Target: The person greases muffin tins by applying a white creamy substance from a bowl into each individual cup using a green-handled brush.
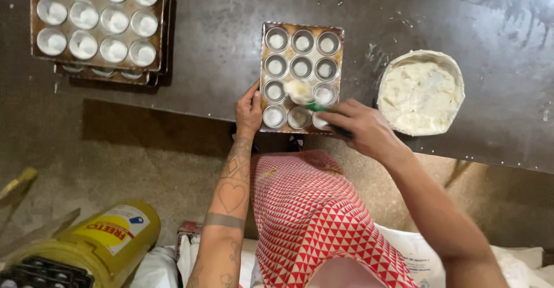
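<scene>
Clearly the muffin tray [269, 63] sits at the counter's [231, 45] near edge, stiff metal, likely light (greased cups look slippery). Left hand [249, 112] steadies its left rim, fingers spread flat. Right hand [363, 129] grips a green-handled brush [303, 94] over one cup. Soft batter fills the bowl [456, 71] to the right; another filled tray [37, 48] lies far left.

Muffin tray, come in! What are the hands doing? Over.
Left hand steadies muffin tray. Right hand holds brush over a cup. Batter bowl alongside. Nothing blocking.
</scene>
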